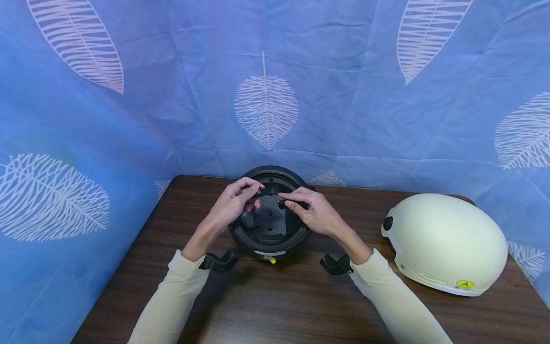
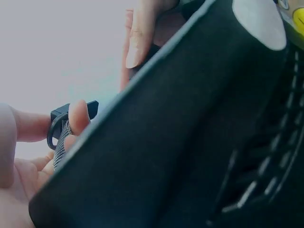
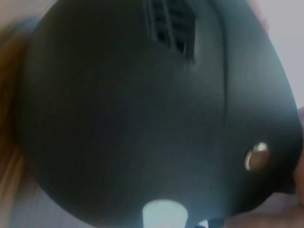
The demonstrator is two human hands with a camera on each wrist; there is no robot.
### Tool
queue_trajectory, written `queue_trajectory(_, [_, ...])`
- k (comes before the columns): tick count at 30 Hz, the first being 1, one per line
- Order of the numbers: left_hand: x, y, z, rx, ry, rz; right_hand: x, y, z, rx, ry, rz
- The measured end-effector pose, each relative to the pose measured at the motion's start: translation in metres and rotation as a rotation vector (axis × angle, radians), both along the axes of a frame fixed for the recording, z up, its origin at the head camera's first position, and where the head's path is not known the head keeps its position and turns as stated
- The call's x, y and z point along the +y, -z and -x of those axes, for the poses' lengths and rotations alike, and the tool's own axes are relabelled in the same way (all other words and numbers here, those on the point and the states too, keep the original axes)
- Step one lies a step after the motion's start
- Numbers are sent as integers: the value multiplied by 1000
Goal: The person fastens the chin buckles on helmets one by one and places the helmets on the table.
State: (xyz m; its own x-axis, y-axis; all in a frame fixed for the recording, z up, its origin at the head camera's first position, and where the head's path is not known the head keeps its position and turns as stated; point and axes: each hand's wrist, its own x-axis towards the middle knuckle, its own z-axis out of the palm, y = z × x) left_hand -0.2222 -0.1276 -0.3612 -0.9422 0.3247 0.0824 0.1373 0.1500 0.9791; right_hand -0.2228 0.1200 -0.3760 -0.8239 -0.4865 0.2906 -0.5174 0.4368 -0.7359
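Observation:
A black helmet (image 1: 269,247) lies upside down on the table, its mesh-lined inside facing up. Over its left side, my left hand (image 1: 234,203) pinches a black plastic buckle piece (image 2: 59,116) with a woven strap (image 2: 59,149) running from it. My right hand (image 1: 317,210) is above the right rim, thumb and fingers pinching a small black strap end (image 1: 281,204). The two held pieces are apart. In the right wrist view the helmet's shell (image 3: 118,118) hides most of that hand.
A cream-white helmet (image 1: 444,241) with a yellow sticker (image 1: 465,284) stands at the right on the dark wooden table (image 1: 275,306). A blue cloth (image 1: 206,95) with white leaf prints hangs behind and around the table.

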Motion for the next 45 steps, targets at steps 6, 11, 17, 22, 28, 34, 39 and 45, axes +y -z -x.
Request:
queue_trajectory(6, [-1,1,1,21,20,2,1,-3,-1,-42,3,50])
queue_trajectory(11, [-2,1,1,38,27,-2,1,-7,1,-84,35,107])
queue_trajectory(17, [-3,2,1,48,25,-26,1,-7,3,-90,29,142])
queue_trajectory(22, [-4,3,3,43,45,-26,0,-6,2,-113,16,172])
queue_trajectory(28, [-5,4,4,21,67,-34,0,-6,3,-142,-5,214])
queue_trajectory(34, [-6,1,4,0,80,-20,2,-3,5,-176,-31,305])
queue_trajectory(39, [-6,1,4,16,130,5,3,-3,6,-227,-22,346])
queue_trajectory(45, [-6,1,4,15,156,10,0,-2,6,-250,-28,391])
